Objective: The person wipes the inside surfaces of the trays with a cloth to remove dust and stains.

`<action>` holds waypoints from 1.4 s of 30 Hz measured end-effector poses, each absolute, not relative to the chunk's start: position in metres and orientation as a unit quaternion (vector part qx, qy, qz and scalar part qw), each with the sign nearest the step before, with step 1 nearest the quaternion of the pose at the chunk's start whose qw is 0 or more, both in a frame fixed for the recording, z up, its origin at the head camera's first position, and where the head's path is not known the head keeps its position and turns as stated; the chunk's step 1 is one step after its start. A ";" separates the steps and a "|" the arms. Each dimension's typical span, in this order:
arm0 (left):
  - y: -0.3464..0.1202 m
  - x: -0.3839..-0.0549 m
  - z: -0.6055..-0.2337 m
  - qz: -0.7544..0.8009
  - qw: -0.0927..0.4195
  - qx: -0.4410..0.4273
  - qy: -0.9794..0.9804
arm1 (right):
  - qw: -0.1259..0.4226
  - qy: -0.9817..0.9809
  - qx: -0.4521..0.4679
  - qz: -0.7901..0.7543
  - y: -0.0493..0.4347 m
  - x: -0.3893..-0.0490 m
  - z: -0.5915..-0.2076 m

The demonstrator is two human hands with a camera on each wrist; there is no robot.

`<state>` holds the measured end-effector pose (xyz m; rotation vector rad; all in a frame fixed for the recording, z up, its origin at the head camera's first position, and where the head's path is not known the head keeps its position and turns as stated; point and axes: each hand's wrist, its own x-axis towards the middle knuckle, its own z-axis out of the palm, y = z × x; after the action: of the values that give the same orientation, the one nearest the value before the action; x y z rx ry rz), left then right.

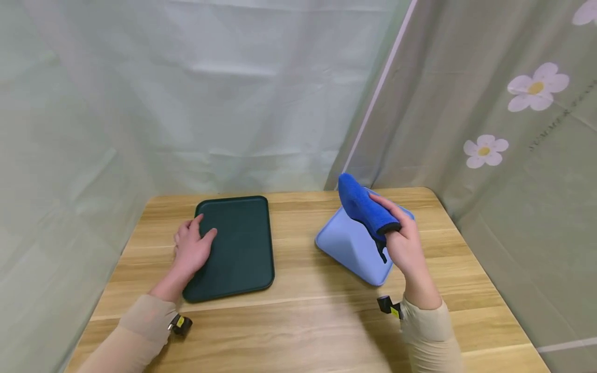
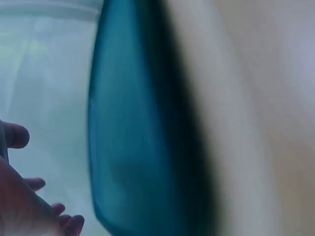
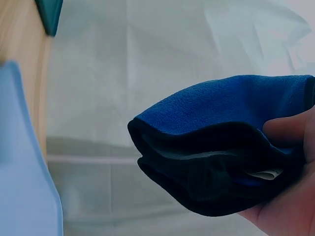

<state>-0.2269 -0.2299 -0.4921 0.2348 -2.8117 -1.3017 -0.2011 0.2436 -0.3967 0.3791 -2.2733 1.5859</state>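
Head: high over table (image 1: 303, 331), facing forward-down, widest. Left wrist: faces curtain (image 1: 261, 103), very near dark green tray (image 1: 238, 243), shared with head. Right wrist: rolled sideways, near blue fabric piece (image 1: 361, 204); shares it and light blue tray (image 1: 345, 243) with head.

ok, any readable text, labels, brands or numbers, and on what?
None reads with certainty:
Flowered curtain, slanting lettering: too blurred.
White tag inside the blue fleece item: any print too small.
Yellow patches on the wrist mounts: any marks too small.
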 end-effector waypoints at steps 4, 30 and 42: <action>-0.183 -0.253 -0.481 -0.413 0.042 0.015 -0.910 | 0.174 -0.818 0.108 0.538 0.260 -0.198 -0.395; 0.051 -0.318 -0.533 -0.296 -0.002 -0.103 -0.950 | 0.208 -0.846 0.056 0.488 0.286 -0.179 -0.397; 0.050 -0.306 -0.517 -0.222 -0.041 -0.156 -0.962 | 0.227 -0.848 0.069 0.474 0.287 -0.180 -0.397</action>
<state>-0.3062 0.0501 -0.5168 -0.5018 -3.1033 -0.7163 -0.1796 0.2870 -0.3971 0.1909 -2.3367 1.3047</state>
